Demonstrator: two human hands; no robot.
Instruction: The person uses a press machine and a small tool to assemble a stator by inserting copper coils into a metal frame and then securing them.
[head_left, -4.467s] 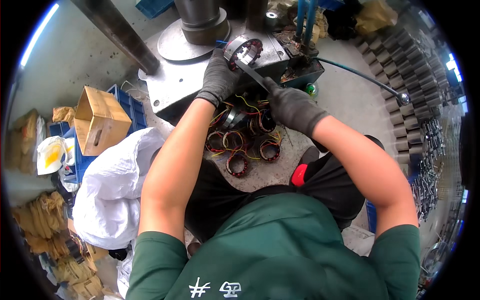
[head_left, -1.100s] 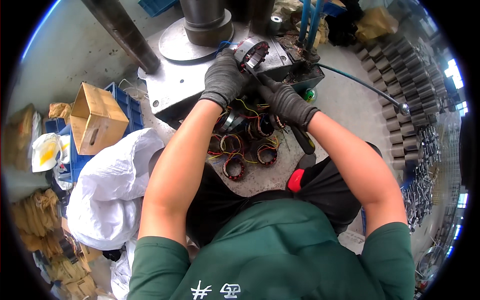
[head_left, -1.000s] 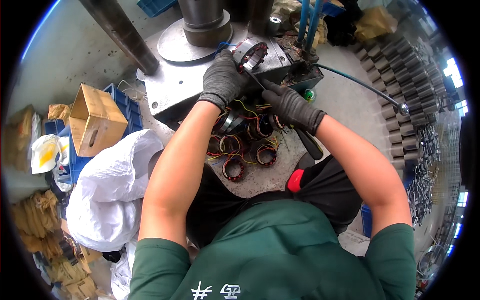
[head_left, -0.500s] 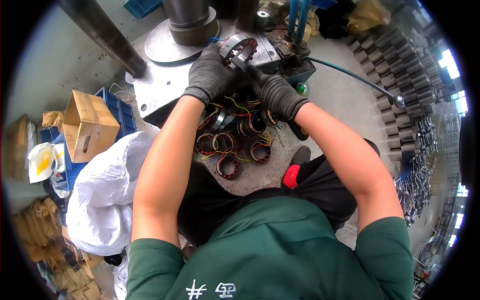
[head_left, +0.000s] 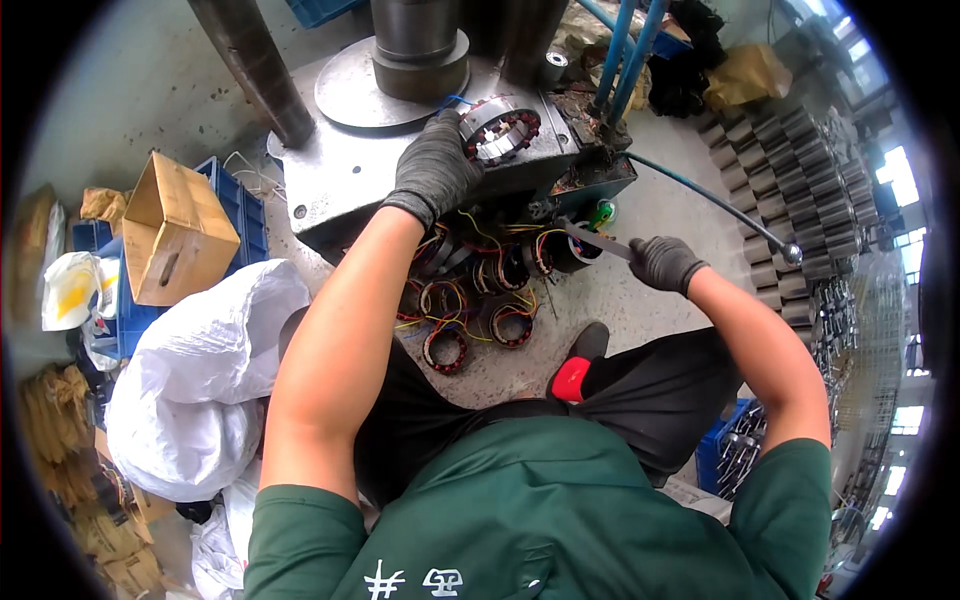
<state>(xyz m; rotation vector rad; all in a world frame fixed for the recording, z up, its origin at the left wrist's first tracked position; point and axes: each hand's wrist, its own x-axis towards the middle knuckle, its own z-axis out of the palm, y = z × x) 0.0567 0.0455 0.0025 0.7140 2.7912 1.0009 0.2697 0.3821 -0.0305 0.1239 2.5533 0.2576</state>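
Centrally, gripped at its left side by curled fingers of the grey-gloved left hand (head_left: pixel 437 165): silver metal ring with red-dotted rim (head_left: pixel 488 118) and thin blue wire (head_left: pixel 457 99), positioned over the front edge of a pale, flat metal base plate (head_left: pixel 335 185); contact with plate impossible to judge. Well apart, to the right, enclosed by closed fingers of the grey-gloved right hand (head_left: pixel 668 265): flat, narrow metal blade (head_left: pixel 602 241), directed leftward. Below, on grey floor (head_left: pixel 572 310): dark rings with red and yellow wires (head_left: pixel 446 352). Behind: round metal disc (head_left: pixel 345 90) beneath steel column (head_left: pixel 416 40). Far left: open brown cardboard box (head_left: pixel 175 245).
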